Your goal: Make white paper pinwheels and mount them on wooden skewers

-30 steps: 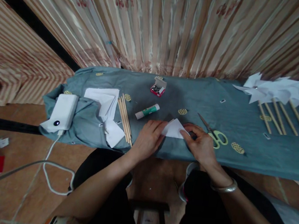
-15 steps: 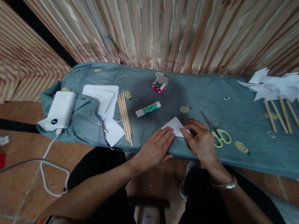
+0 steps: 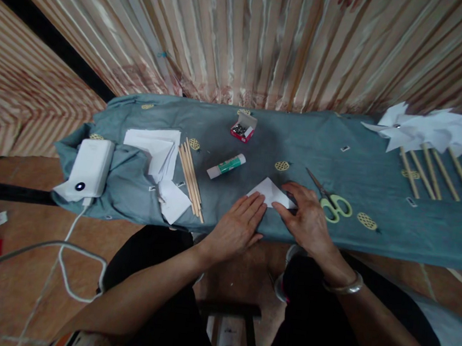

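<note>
A folded white paper [image 3: 269, 191], roughly triangular, lies at the near edge of the cloth-covered table. My left hand [image 3: 237, 224] rests flat on its left part, fingers extended and holding nothing. My right hand [image 3: 308, 217] is at the paper's right corner, thumb and fingers apart, with the thumb touching the paper. Green-handled scissors [image 3: 335, 207] lie just right of my right hand. A glue stick [image 3: 226, 166] lies behind the paper to the left. Farther back stands an open red box of small metal pins [image 3: 243, 128].
Wooden sticks [image 3: 191, 180] and white paper sheets [image 3: 155, 146] lie on the left, beside a white power bank [image 3: 91, 169] with a cable. Several white paper pinwheels [image 3: 437, 131] on sticks lie at the far right. A curtain [image 3: 245, 37] hangs behind the table.
My right thumb has shifted left along the paper's edge, and its fingers have spread from the right corner. The camera view has shifted slightly. My left hand stays on the paper.
</note>
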A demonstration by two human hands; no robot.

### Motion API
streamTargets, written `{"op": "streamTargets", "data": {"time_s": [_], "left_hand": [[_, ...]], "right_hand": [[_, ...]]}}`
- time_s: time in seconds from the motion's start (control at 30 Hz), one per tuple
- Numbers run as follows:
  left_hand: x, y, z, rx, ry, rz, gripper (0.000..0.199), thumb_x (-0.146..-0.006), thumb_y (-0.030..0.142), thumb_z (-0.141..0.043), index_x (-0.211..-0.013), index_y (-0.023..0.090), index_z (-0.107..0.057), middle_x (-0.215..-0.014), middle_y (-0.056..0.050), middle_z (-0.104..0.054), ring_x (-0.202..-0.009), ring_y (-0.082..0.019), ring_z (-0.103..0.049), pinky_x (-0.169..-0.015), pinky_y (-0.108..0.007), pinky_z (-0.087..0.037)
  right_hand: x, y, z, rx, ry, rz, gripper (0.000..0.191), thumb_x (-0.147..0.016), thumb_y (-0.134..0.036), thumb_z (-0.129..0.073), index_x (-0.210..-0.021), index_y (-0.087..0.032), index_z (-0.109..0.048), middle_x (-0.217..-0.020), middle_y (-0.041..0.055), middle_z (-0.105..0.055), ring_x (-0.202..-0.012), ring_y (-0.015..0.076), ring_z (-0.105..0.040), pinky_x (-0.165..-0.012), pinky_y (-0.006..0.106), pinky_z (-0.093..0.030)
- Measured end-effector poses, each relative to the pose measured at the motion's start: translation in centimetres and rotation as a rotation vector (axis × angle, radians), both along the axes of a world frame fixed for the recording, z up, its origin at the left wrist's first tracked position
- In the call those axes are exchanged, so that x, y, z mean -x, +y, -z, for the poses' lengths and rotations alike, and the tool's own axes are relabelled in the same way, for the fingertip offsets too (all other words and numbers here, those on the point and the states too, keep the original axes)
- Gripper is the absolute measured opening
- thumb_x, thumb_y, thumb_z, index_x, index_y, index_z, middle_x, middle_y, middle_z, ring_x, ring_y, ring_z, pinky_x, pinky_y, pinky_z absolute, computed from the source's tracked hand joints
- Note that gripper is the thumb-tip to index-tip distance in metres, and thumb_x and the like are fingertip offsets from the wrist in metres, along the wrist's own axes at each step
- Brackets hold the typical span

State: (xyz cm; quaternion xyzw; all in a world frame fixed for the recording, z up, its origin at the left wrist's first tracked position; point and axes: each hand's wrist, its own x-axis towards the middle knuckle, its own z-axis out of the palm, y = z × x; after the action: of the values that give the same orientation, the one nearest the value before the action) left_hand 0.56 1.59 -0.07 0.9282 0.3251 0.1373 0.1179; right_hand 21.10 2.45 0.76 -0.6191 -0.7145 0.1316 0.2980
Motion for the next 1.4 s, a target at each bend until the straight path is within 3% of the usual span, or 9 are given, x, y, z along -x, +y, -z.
{"op": "streamTargets", "data": {"time_s": [0.2, 0.37, 0.67, 0.77, 0.93, 1.03, 1.13, 1.27, 1.4], "left_hand": [[1.2, 0.4, -0.7, 0.052, -0.064, -0.019, 0.055, -0.094, 0.037, -0.056, -0.140, 0.009, -0.043, -0.147, -0.021, -0.047, -0.143, -0.033, -0.038, -0.114, -0.051, -0.039], [3.1, 0.6, -1.7, 0.071, -0.084, -0.083, 0.046, -0.094, 0.042, -0.053, -0.129, 0.011, -0.054, -0.124, -0.017, -0.061, -0.116, -0.031, -0.057, -0.097, -0.048, -0.052], [4.1, 0.7, -2.1, -0.029, -0.031, -0.141, 0.034, -0.096, 0.039, -0.052, -0.115, 0.012, -0.062, -0.109, -0.014, -0.064, -0.100, -0.027, -0.056, -0.084, -0.043, -0.052], [3.8, 1.0, -2.3, -0.042, -0.021, -0.145, 0.033, -0.097, 0.038, -0.050, -0.110, 0.011, -0.063, -0.107, -0.013, -0.064, -0.097, -0.026, -0.055, -0.083, -0.042, -0.052], [3.5, 1.6, -2.4, -0.059, 0.001, -0.152, 0.026, -0.097, 0.032, -0.050, -0.106, 0.012, -0.064, -0.105, -0.012, -0.066, -0.095, -0.025, -0.056, -0.083, -0.040, -0.052], [3.3, 1.9, -2.2, -0.070, -0.007, -0.178, 0.027, -0.095, 0.027, -0.053, -0.115, 0.011, -0.060, -0.111, -0.013, -0.065, -0.099, -0.026, -0.058, -0.086, -0.041, -0.053], [2.7, 2.1, -2.3, -0.100, -0.077, -0.187, 0.045, -0.093, 0.025, -0.055, -0.135, 0.010, -0.046, -0.129, -0.017, -0.059, -0.113, -0.029, -0.056, -0.094, -0.045, -0.051], [1.1, 2.2, -2.7, -0.186, -0.191, -0.121, 0.058, -0.096, 0.019, -0.048, -0.149, 0.012, -0.027, -0.152, -0.021, -0.040, -0.139, -0.030, -0.039, -0.107, -0.048, -0.044], [-0.7, 1.8, -3.1, -0.295, -0.179, -0.019, 0.045, -0.100, 0.016, -0.037, -0.144, 0.017, -0.036, -0.153, -0.016, -0.041, -0.146, -0.026, -0.030, -0.112, -0.047, -0.038]], "right_hand": [[-1.7, -1.0, 0.2, 0.012, 0.016, 0.005, 0.033, -0.093, -0.033, -0.050, -0.120, -0.021, -0.062, -0.125, 0.0136, -0.065, -0.118, 0.0317, -0.058, -0.103, 0.051, -0.044], [-2.7, -1.3, 0.4, 0.017, 0.037, -0.010, 0.032, -0.090, -0.026, -0.049, -0.118, -0.018, -0.063, -0.128, 0.0144, -0.065, -0.118, 0.0304, -0.060, -0.102, 0.049, -0.046], [-2.9, -1.2, 0.7, -0.044, 0.058, -0.016, 0.035, -0.089, -0.018, -0.040, -0.111, -0.015, -0.067, -0.124, 0.0156, -0.067, -0.116, 0.0289, -0.062, -0.104, 0.049, -0.046], [-2.6, -1.0, 0.5, -0.035, 0.088, -0.007, 0.034, -0.094, -0.025, -0.040, -0.108, -0.016, -0.069, -0.122, 0.0151, -0.068, -0.115, 0.0290, -0.062, -0.104, 0.050, -0.046], [-1.4, -0.6, 0.2, -0.035, 0.092, 0.017, 0.028, -0.089, -0.042, -0.060, -0.098, -0.019, -0.073, -0.118, 0.0136, -0.071, -0.110, 0.0319, -0.064, -0.101, 0.053, -0.047], [-1.0, -0.5, 0.2, -0.038, 0.196, 0.032, 0.021, -0.085, -0.039, -0.065, -0.091, -0.020, -0.072, -0.114, 0.0121, -0.072, -0.108, 0.0301, -0.066, -0.098, 0.051, -0.049], [-0.7, -0.7, -0.2, -0.011, 0.286, 0.048, 0.015, -0.084, -0.036, -0.066, -0.080, -0.022, -0.068, -0.111, 0.0106, -0.073, -0.105, 0.0283, -0.068, -0.096, 0.048, -0.051], [-0.3, -1.5, -1.4, -0.042, 0.259, 0.062, 0.014, -0.088, -0.034, -0.061, -0.080, -0.022, -0.063, -0.122, 0.0128, -0.068, -0.106, 0.0269, -0.069, -0.090, 0.043, -0.054], [0.4, -2.5, -2.2, -0.087, 0.074, -0.050, 0.012, -0.092, -0.028, -0.053, -0.090, -0.020, -0.061, -0.141, 0.0173, -0.056, -0.113, 0.0283, -0.067, -0.095, 0.045, -0.053]]}}
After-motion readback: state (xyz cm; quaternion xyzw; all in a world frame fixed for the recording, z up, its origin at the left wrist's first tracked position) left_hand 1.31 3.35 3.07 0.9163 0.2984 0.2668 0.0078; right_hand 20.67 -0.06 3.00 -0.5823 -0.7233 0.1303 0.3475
